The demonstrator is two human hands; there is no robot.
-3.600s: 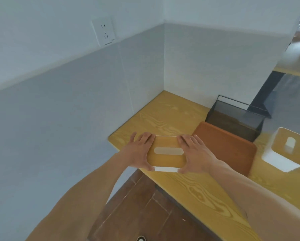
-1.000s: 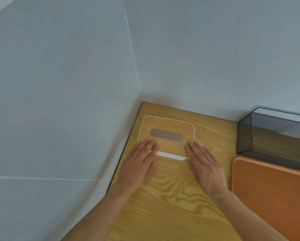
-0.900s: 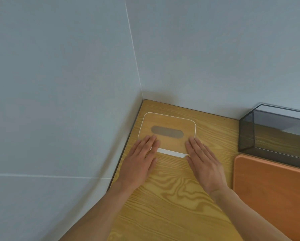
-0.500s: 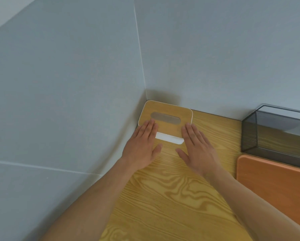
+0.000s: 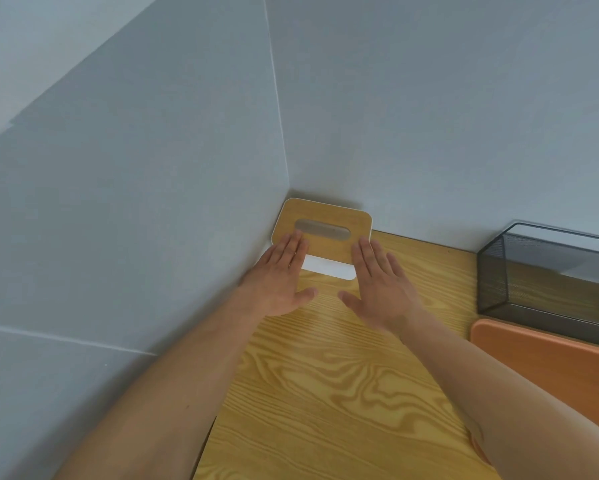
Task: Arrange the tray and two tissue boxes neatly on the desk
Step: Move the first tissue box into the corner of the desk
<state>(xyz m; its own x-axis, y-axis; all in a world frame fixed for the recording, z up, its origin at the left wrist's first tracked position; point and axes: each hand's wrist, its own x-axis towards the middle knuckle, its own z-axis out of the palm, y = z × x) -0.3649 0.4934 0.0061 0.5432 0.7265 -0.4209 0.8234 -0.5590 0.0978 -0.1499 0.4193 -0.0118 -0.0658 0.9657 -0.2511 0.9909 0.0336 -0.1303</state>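
tissue box (image 5: 326, 221) in desk (image 5: 326, 393) corner | left hand (image 5: 279, 277), right hand (image 5: 377, 285) flat on it

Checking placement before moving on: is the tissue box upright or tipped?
Upright: the tissue box stands flat on the desk, wooden slotted lid facing up.

We see the tissue box (image 5: 326, 220) at the far left corner of the desk (image 5: 326, 393), tucked where the left wall (image 5: 118, 202) meets the back wall (image 5: 429, 116). Our left hand (image 5: 277, 282) lies flat before the box's near left corner, beside the left wall, fingertips on the lid; our right hand (image 5: 381, 289) lies flat before its near right corner. Well to the right, against the back wall, stands a mesh bin (image 5: 547, 271). The tray (image 5: 551, 368) lies just before the bin, at the right edge of view.
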